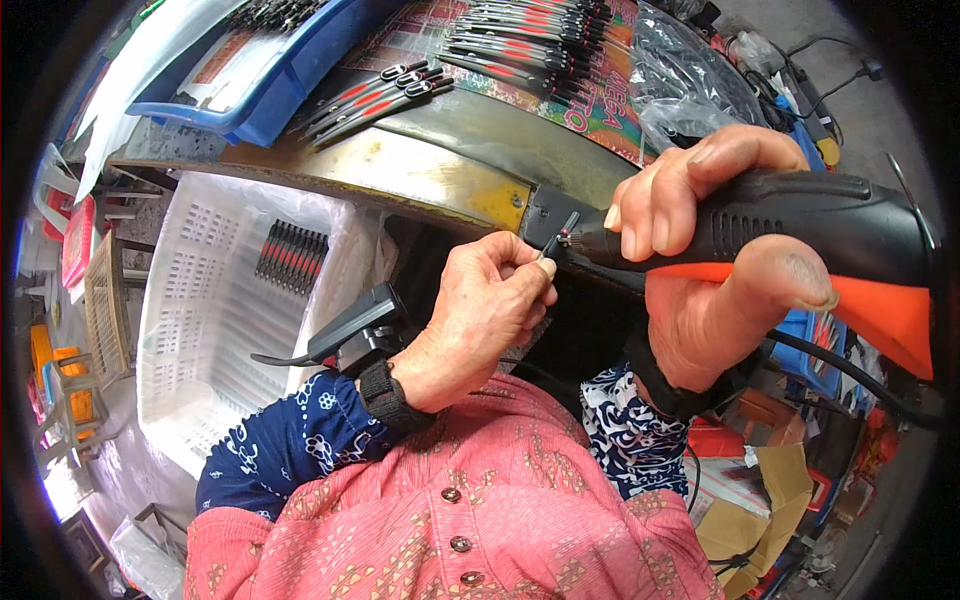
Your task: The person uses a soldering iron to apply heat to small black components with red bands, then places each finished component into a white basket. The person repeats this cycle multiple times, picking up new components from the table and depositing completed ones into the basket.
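The power tool [800,215] is showing a thick, smooth black body with grooved vents on its side, a bright orange part along its near edge and a thin metal loop at its right end. Its long axis is running left to right, and its narrow nose is pointing left, toward a small slim part [570,224]. This part is looking dark and thin, slanting from near left to far right, close against the nose; its exact shape is too small to tell.

The right hand [700,315] is gripping the tool, fingers curling over its far side and thumb stretching along the near side. The left hand [480,295] is pinching the small part between thumb and fingertips, just left of the nose.

Both are sitting above the near edge of a worn metal table [430,165]. On its far side, a pile of black and red tools [520,50] is lying on a colourful printed sheet [615,125]; three more [375,100] are lying left of it, beside a blue tray [265,105]. A white basket [180,330] is standing at left, holding a row of black and red pieces [290,258]. A clear plastic bag [690,80] is lying far right, and an open cardboard box [790,490] is standing near right.
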Action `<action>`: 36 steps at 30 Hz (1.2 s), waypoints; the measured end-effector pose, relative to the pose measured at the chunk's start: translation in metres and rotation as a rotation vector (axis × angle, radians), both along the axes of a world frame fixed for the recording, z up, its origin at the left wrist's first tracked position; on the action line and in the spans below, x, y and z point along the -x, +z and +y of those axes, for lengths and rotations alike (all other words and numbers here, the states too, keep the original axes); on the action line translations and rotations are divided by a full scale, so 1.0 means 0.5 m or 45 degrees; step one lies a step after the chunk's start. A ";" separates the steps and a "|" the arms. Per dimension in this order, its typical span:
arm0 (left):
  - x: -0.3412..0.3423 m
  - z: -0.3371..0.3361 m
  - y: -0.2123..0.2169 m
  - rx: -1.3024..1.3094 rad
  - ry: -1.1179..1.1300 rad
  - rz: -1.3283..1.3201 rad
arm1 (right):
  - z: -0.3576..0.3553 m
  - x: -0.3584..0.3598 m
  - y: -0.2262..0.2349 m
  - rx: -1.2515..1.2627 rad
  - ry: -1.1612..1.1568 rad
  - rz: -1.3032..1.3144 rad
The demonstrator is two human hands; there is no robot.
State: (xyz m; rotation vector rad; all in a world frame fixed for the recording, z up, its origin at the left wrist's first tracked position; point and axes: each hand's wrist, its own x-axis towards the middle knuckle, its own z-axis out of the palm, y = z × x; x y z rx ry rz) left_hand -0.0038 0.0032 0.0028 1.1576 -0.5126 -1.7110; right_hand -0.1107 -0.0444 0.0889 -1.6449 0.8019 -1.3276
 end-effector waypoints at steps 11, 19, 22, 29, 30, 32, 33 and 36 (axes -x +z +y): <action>0.002 -0.001 0.001 0.011 -0.001 0.022 | -0.005 -0.005 -0.003 0.038 -0.041 -0.016; 0.005 0.002 0.014 -0.015 -0.033 -0.037 | -0.029 -0.015 -0.014 0.134 0.013 -0.089; 0.005 0.002 0.014 -0.016 -0.038 -0.033 | -0.027 -0.011 -0.011 0.142 0.022 -0.001; 0.012 0.003 0.013 -0.017 -0.020 -0.031 | -0.033 -0.007 -0.012 0.190 0.080 0.023; 0.011 0.002 0.014 -0.012 -0.023 -0.047 | -0.035 -0.007 -0.012 0.193 0.085 0.021; 0.010 0.003 0.016 -0.006 -0.027 -0.064 | -0.033 -0.010 -0.014 0.185 0.088 -0.004; 0.010 0.003 0.016 -0.002 -0.025 -0.066 | -0.032 -0.012 -0.016 0.177 0.089 -0.027; 0.008 0.002 0.015 -0.002 -0.021 -0.084 | -0.034 -0.016 -0.018 0.160 0.091 -0.054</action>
